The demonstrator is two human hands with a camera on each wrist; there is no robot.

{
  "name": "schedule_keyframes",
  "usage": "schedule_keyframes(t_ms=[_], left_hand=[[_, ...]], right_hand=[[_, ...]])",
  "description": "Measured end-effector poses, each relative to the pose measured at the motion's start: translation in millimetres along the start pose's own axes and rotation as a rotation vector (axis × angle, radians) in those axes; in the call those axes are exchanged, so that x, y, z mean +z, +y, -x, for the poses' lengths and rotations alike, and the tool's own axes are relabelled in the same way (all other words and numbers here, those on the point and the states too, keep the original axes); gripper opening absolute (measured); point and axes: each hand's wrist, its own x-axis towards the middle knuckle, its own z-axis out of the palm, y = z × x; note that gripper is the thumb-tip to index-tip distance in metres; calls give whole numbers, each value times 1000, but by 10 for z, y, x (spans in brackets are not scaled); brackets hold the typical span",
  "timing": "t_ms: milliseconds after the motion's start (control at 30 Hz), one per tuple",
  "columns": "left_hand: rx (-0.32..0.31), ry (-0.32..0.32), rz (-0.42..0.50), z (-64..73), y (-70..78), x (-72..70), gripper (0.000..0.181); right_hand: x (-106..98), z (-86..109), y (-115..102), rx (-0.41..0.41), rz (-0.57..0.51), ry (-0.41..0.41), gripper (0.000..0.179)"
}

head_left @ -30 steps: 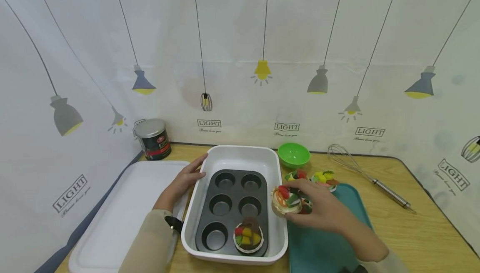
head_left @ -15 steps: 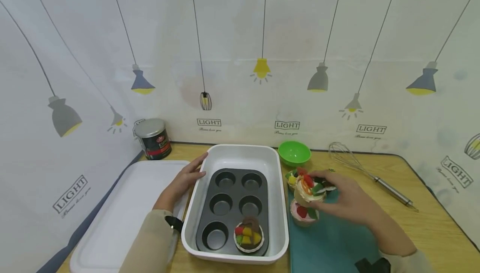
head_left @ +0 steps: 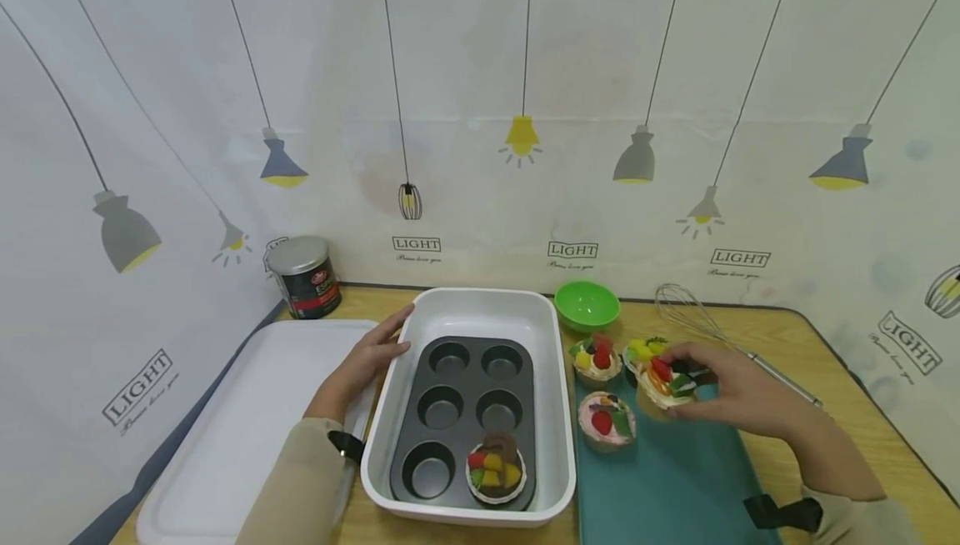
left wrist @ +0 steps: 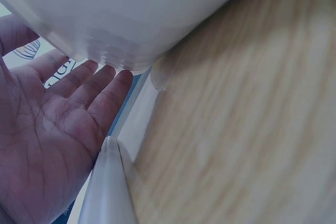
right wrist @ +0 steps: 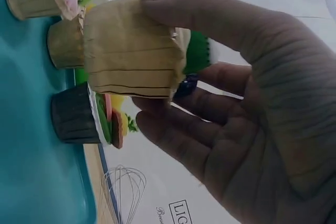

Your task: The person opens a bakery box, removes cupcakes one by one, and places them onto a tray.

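My right hand (head_left: 738, 387) pinches a cupcake (head_left: 663, 384) topped with red, orange and green pieces, its tan paper cup (right wrist: 131, 45) between thumb and fingers. It is held above the teal tray (head_left: 675, 478). On that tray stand a pink-topped cupcake (head_left: 606, 422), a cream-topped one (head_left: 596, 362) and a yellow-topped one (head_left: 643, 348) in a dark cup (right wrist: 76, 114). My left hand (head_left: 367, 366) touches the left side of a white baking dish (head_left: 487, 312), its fingertips (left wrist: 125, 77) at the outer wall. Inside lies a dark muffin tin (head_left: 468, 391); a chocolate cupcake (head_left: 497, 470) sits in its near right cup.
A white tray (head_left: 247, 420) lies on the left, with a dark can (head_left: 306, 278) behind it. At the back stand a green bowl (head_left: 587, 305) and a wire whisk (head_left: 780, 378). A printed curtain (head_left: 465, 70) borders the table (head_left: 855, 462).
My right hand has carried the cupcake rightward from beside the dish's rim to over the teal tray, uncovering the pink-topped cupcake. My left hand has stayed at the dish.
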Motion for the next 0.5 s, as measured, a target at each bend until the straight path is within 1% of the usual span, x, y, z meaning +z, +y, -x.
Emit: schedule_keyframes(t_ms=[133, 233, 333, 500], left_hand=[[6, -10, 9, -6, -11, -2, 66], [5, -4, 8, -9, -17, -5, 66], [5, -1, 5, -11, -19, -6, 66], [10, -3, 8, -13, -18, -6, 65]], right_hand=[[22, 5, 74, 50, 10, -53, 58], [47, -7, 108, 80, 14, -96, 58], [70, -29, 123, 87, -13, -136, 60], [109, -50, 154, 90, -46, -168, 66]])
